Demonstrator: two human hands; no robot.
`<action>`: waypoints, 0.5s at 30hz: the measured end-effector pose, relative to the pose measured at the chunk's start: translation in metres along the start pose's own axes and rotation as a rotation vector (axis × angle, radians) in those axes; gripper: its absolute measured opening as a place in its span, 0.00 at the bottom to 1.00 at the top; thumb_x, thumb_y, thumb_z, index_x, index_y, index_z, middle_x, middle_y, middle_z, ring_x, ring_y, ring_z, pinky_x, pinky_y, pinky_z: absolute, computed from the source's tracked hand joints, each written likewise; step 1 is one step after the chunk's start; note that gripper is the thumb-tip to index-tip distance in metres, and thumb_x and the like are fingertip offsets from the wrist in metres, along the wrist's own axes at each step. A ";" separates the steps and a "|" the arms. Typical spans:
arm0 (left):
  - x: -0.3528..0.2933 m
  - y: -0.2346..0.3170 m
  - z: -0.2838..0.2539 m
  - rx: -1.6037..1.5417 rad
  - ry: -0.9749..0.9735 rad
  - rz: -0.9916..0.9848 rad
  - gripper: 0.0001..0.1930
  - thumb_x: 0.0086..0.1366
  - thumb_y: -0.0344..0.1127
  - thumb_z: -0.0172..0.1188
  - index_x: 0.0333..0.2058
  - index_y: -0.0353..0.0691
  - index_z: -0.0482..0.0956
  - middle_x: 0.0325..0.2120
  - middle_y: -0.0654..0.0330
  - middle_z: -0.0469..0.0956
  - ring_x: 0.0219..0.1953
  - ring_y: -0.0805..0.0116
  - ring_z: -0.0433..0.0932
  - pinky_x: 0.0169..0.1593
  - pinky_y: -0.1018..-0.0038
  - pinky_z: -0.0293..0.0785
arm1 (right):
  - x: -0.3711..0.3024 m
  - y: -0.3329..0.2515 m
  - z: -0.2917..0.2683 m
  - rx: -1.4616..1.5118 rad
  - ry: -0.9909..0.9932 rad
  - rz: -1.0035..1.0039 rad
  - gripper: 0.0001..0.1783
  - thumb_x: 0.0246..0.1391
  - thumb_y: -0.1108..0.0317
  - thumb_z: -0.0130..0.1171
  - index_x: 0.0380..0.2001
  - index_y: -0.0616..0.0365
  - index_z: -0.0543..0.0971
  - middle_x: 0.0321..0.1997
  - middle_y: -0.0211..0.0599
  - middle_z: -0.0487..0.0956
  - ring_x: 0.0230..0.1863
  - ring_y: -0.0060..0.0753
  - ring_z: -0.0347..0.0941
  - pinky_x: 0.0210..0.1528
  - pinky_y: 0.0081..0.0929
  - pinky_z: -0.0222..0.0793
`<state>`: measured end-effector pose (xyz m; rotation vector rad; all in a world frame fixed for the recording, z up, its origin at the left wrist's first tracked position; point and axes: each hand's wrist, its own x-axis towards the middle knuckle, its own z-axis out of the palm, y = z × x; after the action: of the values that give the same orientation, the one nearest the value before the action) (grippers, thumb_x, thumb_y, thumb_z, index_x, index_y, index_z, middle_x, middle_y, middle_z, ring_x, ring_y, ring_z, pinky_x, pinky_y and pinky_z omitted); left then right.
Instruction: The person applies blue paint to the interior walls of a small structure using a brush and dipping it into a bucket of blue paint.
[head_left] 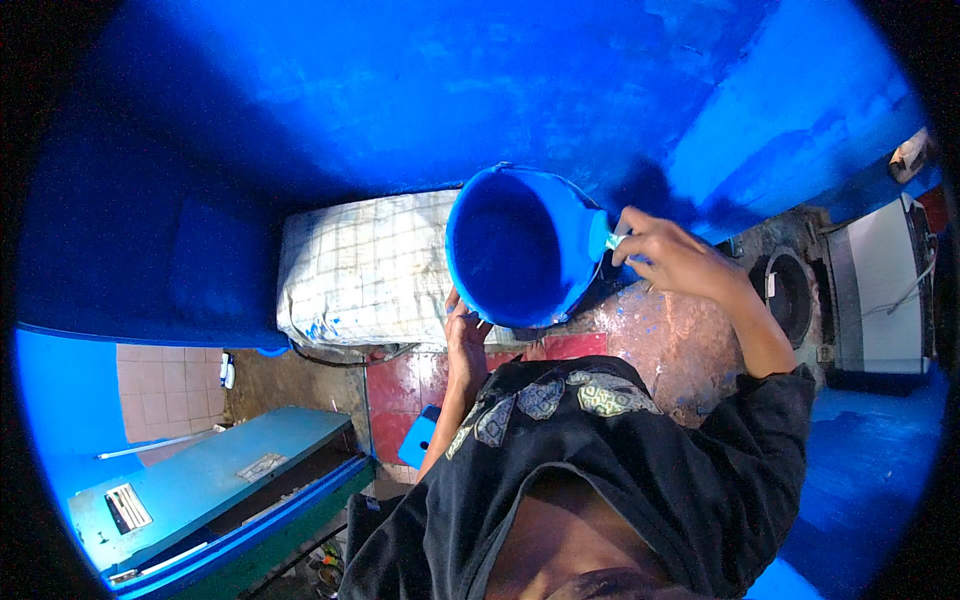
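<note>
In front of my body a blue bucket is tilted so that its mouth faces me; its inside is dark, and I cannot tell whether it holds anything. A thin wire handle runs round its rim. My left hand is against the bucket's lower left side, with its fingers curled partly behind it. At the right side of the rim, my right hand is closed on a small whitish-green piece. Whether that piece belongs to the bucket I cannot tell.
Behind the bucket, a checked white cloth covers a long low block against the blue wall. A teal door-like panel stands at lower left. Right are a black round tub and a white appliance. A blue stool is beside me.
</note>
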<state>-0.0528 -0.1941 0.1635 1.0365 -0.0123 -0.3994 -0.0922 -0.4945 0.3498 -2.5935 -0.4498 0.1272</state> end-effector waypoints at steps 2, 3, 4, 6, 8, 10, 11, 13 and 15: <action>-0.003 0.002 0.001 -0.035 -0.029 0.022 0.44 0.59 0.65 0.52 0.63 0.36 0.53 0.59 0.60 0.60 0.55 0.64 0.69 0.57 0.60 0.66 | 0.000 0.002 -0.002 0.103 0.180 -0.051 0.08 0.44 0.78 0.62 0.31 0.61 0.80 0.32 0.40 0.73 0.38 0.39 0.73 0.39 0.32 0.69; -0.005 0.003 0.001 -0.056 -0.052 0.041 0.45 0.58 0.65 0.52 0.63 0.37 0.52 0.57 0.60 0.63 0.56 0.65 0.69 0.57 0.61 0.66 | 0.002 0.005 -0.002 0.094 0.301 -0.072 0.06 0.47 0.77 0.61 0.32 0.62 0.80 0.30 0.38 0.74 0.32 0.32 0.74 0.34 0.27 0.69; -0.006 0.004 0.001 -0.058 -0.031 0.026 0.45 0.58 0.65 0.53 0.63 0.37 0.50 0.56 0.60 0.65 0.55 0.65 0.69 0.57 0.61 0.66 | 0.003 0.007 0.001 0.241 0.329 0.057 0.05 0.50 0.76 0.60 0.33 0.63 0.80 0.29 0.37 0.75 0.28 0.28 0.74 0.30 0.24 0.69; -0.007 0.005 0.001 -0.068 -0.009 0.018 0.46 0.58 0.65 0.53 0.63 0.38 0.48 0.53 0.59 0.68 0.55 0.66 0.69 0.57 0.62 0.66 | 0.006 0.013 0.009 0.445 0.423 0.222 0.06 0.54 0.73 0.58 0.34 0.64 0.80 0.28 0.34 0.77 0.23 0.23 0.74 0.26 0.21 0.70; -0.007 0.005 -0.001 -0.066 -0.006 0.036 0.45 0.58 0.64 0.53 0.63 0.39 0.49 0.54 0.59 0.67 0.55 0.66 0.69 0.57 0.62 0.66 | 0.011 0.019 0.020 0.552 0.492 0.373 0.08 0.57 0.69 0.58 0.35 0.62 0.80 0.29 0.32 0.80 0.22 0.20 0.76 0.24 0.20 0.71; -0.008 0.004 -0.004 -0.075 -0.014 0.049 0.44 0.58 0.63 0.53 0.63 0.39 0.50 0.55 0.59 0.65 0.55 0.65 0.69 0.57 0.62 0.66 | 0.010 0.024 0.028 0.543 0.578 0.370 0.08 0.58 0.70 0.56 0.35 0.64 0.80 0.26 0.34 0.79 0.21 0.20 0.75 0.24 0.19 0.70; -0.007 0.003 -0.006 -0.085 -0.024 0.051 0.43 0.58 0.62 0.53 0.63 0.40 0.51 0.56 0.60 0.65 0.56 0.65 0.68 0.57 0.62 0.65 | 0.007 0.027 0.030 0.528 0.607 0.441 0.08 0.59 0.70 0.55 0.35 0.65 0.79 0.24 0.34 0.78 0.21 0.20 0.75 0.23 0.18 0.70; -0.009 0.000 -0.012 -0.084 0.001 0.051 0.43 0.58 0.62 0.53 0.63 0.41 0.51 0.57 0.60 0.64 0.56 0.65 0.67 0.57 0.62 0.64 | -0.002 0.033 0.030 0.497 0.682 0.412 0.09 0.58 0.69 0.56 0.35 0.65 0.79 0.24 0.35 0.78 0.21 0.21 0.75 0.24 0.19 0.70; -0.009 -0.002 -0.017 -0.075 0.045 0.073 0.42 0.58 0.61 0.54 0.63 0.43 0.51 0.58 0.61 0.63 0.57 0.65 0.66 0.57 0.62 0.63 | -0.013 0.042 0.028 0.556 0.785 0.424 0.10 0.57 0.68 0.57 0.36 0.65 0.79 0.24 0.35 0.78 0.21 0.22 0.75 0.23 0.20 0.71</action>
<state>-0.0588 -0.1781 0.1546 0.9682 0.0054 -0.3081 -0.0969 -0.5200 0.3051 -1.9367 0.3742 -0.5320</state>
